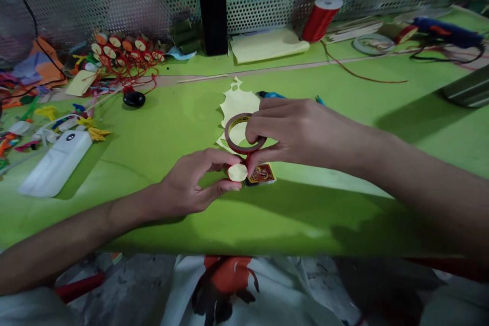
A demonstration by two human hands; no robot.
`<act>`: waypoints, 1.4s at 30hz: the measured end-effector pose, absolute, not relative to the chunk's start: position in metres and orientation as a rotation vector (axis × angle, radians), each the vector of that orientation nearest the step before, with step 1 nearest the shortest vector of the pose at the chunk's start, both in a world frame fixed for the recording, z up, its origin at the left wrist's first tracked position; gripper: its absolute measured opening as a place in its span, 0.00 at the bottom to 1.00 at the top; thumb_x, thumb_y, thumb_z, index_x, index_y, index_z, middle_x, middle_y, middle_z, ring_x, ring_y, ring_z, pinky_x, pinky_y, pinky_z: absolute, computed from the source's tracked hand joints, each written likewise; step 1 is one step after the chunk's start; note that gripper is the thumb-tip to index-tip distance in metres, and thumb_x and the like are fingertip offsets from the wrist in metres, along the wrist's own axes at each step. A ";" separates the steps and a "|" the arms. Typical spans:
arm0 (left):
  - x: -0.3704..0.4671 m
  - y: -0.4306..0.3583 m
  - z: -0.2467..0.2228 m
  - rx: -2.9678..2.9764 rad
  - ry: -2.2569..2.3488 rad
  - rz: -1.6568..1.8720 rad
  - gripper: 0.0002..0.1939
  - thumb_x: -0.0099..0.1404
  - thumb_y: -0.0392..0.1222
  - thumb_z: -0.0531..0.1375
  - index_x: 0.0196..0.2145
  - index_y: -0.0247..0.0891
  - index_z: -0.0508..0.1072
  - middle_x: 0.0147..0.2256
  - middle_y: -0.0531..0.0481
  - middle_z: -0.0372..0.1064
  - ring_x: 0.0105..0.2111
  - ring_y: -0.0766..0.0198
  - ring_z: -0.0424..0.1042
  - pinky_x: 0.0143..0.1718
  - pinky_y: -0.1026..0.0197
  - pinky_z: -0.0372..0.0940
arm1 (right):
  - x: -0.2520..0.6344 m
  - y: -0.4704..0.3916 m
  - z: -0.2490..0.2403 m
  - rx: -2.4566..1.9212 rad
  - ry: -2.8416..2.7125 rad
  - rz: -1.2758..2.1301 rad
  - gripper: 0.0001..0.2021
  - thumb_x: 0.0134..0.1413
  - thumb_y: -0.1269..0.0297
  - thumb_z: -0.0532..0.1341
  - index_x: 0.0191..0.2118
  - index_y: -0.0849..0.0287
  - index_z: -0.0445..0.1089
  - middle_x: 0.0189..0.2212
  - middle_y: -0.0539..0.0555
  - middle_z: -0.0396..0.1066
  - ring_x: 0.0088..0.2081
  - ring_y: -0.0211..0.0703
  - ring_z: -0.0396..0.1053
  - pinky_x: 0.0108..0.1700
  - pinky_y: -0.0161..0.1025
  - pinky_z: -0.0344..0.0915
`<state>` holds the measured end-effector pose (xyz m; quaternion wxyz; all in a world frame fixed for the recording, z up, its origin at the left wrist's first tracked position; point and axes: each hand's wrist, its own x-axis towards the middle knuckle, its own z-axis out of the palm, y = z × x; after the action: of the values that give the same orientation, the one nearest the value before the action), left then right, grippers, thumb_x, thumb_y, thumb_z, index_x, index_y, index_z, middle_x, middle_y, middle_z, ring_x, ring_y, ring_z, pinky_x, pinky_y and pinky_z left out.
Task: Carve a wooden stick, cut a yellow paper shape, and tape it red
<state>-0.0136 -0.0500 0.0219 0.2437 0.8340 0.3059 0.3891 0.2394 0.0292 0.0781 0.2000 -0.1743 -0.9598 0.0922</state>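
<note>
Between the thumb and fingers of my left hand is a small roll with a round cream paper end facing me and a red edge. My right hand grips a roll of red tape, with a finger hooked through its ring. A short stretch of tape runs from the ring down to the small roll. Just behind lies a cream paper sheet with scalloped cut edges. Beside the small roll, partly under my right hand, sits a matchbox. A blue-handled tool is mostly hidden behind my right hand.
A white power bank and colourful scraps lie at left. Red-stringed paper rolls are piled at back left. A black phone leans on the mesh, near a red ribbon spool. A glue gun and metal cylinder are at right.
</note>
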 end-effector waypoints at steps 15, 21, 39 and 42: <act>-0.026 -0.032 0.028 2.554 0.878 1.062 0.21 0.81 0.48 0.55 0.66 0.40 0.70 0.50 0.43 0.77 0.49 0.60 0.78 0.52 0.57 0.75 | 0.238 0.025 0.057 -0.612 -2.564 0.296 0.17 0.69 0.50 0.63 0.47 0.60 0.73 0.45 0.62 0.78 0.46 0.56 0.74 0.50 0.52 0.71; -0.028 -0.031 0.023 2.696 0.843 1.103 0.20 0.76 0.51 0.64 0.57 0.37 0.70 0.44 0.42 0.79 0.42 0.58 0.79 0.45 0.56 0.76 | 0.234 0.013 0.053 -0.714 -2.582 0.709 0.26 0.62 0.70 0.59 0.65 0.60 0.67 0.61 0.63 0.74 0.60 0.57 0.74 0.61 0.55 0.72; -0.038 -0.034 0.034 3.082 0.651 0.891 0.17 0.77 0.37 0.61 0.60 0.35 0.67 0.43 0.41 0.83 0.41 0.59 0.84 0.42 0.60 0.78 | 0.233 0.007 0.059 -0.541 -2.103 1.466 0.40 0.52 0.77 0.57 0.71 0.49 0.67 0.73 0.51 0.62 0.74 0.49 0.59 0.74 0.53 0.57; -0.039 -0.034 0.033 3.087 0.679 0.908 0.13 0.76 0.37 0.62 0.57 0.40 0.69 0.43 0.44 0.83 0.40 0.60 0.84 0.42 0.61 0.78 | 0.233 0.004 0.058 -0.514 -2.086 1.476 0.39 0.52 0.77 0.57 0.71 0.49 0.67 0.75 0.50 0.59 0.77 0.49 0.53 0.76 0.53 0.54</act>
<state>-0.0393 -0.0339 0.0328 -0.0734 0.9361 0.2058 0.2755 0.2328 0.0043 0.0579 0.2645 -0.1902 -0.7717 0.5462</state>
